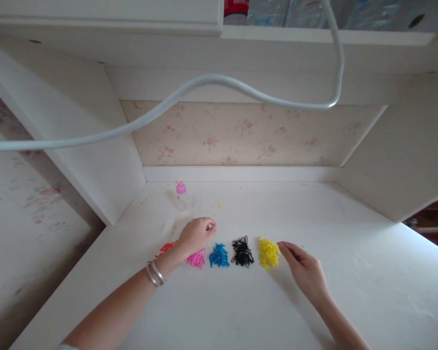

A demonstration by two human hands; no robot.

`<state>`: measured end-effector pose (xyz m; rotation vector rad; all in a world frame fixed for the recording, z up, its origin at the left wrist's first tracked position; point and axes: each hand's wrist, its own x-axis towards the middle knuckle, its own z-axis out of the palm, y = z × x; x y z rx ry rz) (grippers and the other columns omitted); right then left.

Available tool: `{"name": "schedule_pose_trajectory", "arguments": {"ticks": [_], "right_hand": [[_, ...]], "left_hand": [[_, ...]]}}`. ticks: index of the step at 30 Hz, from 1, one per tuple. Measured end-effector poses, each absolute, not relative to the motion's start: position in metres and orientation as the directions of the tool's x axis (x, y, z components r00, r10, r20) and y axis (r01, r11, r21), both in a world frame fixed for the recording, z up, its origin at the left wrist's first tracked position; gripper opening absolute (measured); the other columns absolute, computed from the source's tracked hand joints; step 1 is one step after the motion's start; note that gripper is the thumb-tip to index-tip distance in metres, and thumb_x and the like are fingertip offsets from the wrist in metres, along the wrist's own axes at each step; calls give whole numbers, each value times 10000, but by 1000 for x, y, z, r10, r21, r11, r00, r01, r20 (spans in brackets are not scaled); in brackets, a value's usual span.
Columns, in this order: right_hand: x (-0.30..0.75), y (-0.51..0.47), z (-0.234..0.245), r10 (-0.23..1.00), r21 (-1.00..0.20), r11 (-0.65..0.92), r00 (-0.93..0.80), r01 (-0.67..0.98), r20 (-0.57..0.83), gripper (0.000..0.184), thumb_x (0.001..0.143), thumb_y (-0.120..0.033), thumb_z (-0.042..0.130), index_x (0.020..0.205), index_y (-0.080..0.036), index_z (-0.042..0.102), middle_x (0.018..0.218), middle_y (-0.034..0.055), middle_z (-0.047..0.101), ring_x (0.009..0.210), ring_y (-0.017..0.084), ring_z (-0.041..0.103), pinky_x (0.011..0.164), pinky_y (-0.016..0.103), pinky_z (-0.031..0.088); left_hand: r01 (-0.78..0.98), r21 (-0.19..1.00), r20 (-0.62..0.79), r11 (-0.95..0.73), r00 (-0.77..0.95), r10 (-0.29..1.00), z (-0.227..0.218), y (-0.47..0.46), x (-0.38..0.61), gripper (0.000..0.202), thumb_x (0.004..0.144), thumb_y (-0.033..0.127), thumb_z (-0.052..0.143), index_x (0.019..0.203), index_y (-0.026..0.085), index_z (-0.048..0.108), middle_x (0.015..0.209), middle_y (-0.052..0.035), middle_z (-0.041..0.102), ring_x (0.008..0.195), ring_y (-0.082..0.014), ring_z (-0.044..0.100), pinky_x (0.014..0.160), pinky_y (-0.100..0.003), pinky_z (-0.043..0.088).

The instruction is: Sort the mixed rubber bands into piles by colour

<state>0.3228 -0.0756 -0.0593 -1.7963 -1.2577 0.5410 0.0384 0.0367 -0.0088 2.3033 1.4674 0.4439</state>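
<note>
Small piles of what look like little rubber bands lie in a row: red bands [167, 247], pink bands [196, 259], blue bands [219, 255], black bands [243, 252] and yellow bands [268, 252]. My left hand [198, 233], with two silver bangles at the wrist, is above the pink pile and partly covers the red and pink ones. Its fingers are closed in a pinch; anything in them is too small to make out. At the right edge of the yellow pile, my right hand [306, 270] has thumb and fingertips pressed together, their contents unclear.
A small clear bottle with a pink cap [181, 194] stands toward the back left of the white desk [226, 306]. One small yellow piece [219, 206] lies behind the row. A white cable [211, 79] crosses in front of the shelf [190, 53] above.
</note>
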Motion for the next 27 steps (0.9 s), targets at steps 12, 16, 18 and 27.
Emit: {"name": "schedule_pose_trajectory", "arguments": {"ticks": [12,16,18,27], "right_hand": [[353,-93,-73,896,-801,-207,438,562,76,402,801,-527,477,918,-205,687,924,46,713,858,210,633,756,278,472],[352,-94,-74,894,-792,-182,434,583,114,408,806,-520,469,911,-194,691,901,59,712,812,207,637,725,282,480],[353,-94,-75,892,-788,-166,431,593,137,408,803,-509,470,914,-189,697,904,64,712,808,207,636,722,285,481],[351,-93,-72,890,-806,-158,437,570,134,386,805,-490,479,911,-192,699,912,63,711,813,203,631,730,287,473]], "left_hand": [[950,248,-17,-189,199,980,-36,118,103,303,882,301,535,1146,152,537,1141,-78,573,961,-193,590,806,-396,502],[945,235,-28,-227,240,970,-34,117,108,303,881,300,537,1145,151,538,1141,-78,573,962,-193,590,806,-395,502],[925,248,-24,-287,303,953,-31,111,114,290,885,300,529,1139,161,542,1144,-75,573,964,-190,588,811,-395,500],[696,380,45,-610,645,763,-19,32,162,228,883,341,491,960,224,671,1014,-28,666,909,-158,610,827,-305,463]]}}
